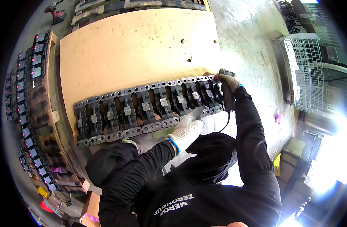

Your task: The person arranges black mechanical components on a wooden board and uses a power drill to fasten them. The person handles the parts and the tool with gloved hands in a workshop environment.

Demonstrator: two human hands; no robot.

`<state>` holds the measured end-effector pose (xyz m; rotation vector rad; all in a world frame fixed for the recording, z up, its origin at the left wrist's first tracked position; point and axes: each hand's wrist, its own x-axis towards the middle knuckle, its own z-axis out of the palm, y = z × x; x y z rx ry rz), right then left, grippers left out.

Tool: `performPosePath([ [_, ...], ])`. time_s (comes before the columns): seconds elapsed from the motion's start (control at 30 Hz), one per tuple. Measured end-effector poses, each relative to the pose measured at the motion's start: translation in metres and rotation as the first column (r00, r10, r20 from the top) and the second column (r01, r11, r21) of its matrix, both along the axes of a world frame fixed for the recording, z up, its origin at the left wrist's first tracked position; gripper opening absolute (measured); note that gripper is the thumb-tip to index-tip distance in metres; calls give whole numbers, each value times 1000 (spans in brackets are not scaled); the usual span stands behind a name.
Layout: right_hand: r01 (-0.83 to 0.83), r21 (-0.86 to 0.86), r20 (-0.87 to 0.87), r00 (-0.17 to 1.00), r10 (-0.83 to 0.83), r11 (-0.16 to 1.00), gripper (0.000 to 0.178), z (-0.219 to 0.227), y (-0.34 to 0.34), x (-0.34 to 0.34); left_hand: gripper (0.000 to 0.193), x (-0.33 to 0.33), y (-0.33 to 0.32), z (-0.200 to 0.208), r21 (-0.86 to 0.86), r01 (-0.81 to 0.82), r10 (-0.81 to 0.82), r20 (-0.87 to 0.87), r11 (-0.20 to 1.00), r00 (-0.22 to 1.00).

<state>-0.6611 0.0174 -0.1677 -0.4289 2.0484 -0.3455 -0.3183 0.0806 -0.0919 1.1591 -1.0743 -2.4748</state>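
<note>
Several dark metal castings (146,106) stand side by side in a long row, each with bare grey drilled ends and a small square pale mark. My right hand (230,81), in a pale knitted glove, is closed around a dark corded power tool (228,99) at the right end of the row. Its head (227,72) is by the far edge of the last castings; its exact kind is unclear. My left hand (188,129), gloved in white with grey fingertips, reaches to the near edge of the row, fingers stretched out and touching or just over a casting.
The row lies along the near side of a tan board (135,45) on pallets. To the left, a wooden pallet (54,125) bears several similar castings (20,96). A red and black cordless drill (57,14) lies far left. A wire mesh cage (304,72) stands right.
</note>
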Motion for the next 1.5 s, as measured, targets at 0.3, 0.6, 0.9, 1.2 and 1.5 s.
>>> performPosePath([
  [0.3, -1, -45, -30, 1000, 0, 999, 50, -14, 0, -14, 51, -7, 8, -15, 55, -53, 57, -64, 997, 996],
  [0.6, -303, -217, -39, 953, 302, 928, 25, -6, -4, -11, 53, -3, -10, 12, -66, -31, 31, -11, 997, 999],
  [0.9, -170, -471, 314, 885, 345, 866, 23, -62, 14, -46, 43, -16, 4, -4, -134, -39, 59, 145, 990, 988],
  [1.2, -470, -322, 66, 855, 514, 822, 59, -118, 8, -140, 36, -36, -8, -26, -667, 462, -218, 419, 585, 881],
  [1.5, -569, -390, -132, 813, 567, 724, 52, -75, 16, -99, 27, -41, -15, -29, -644, 623, -83, 722, -443, 687],
])
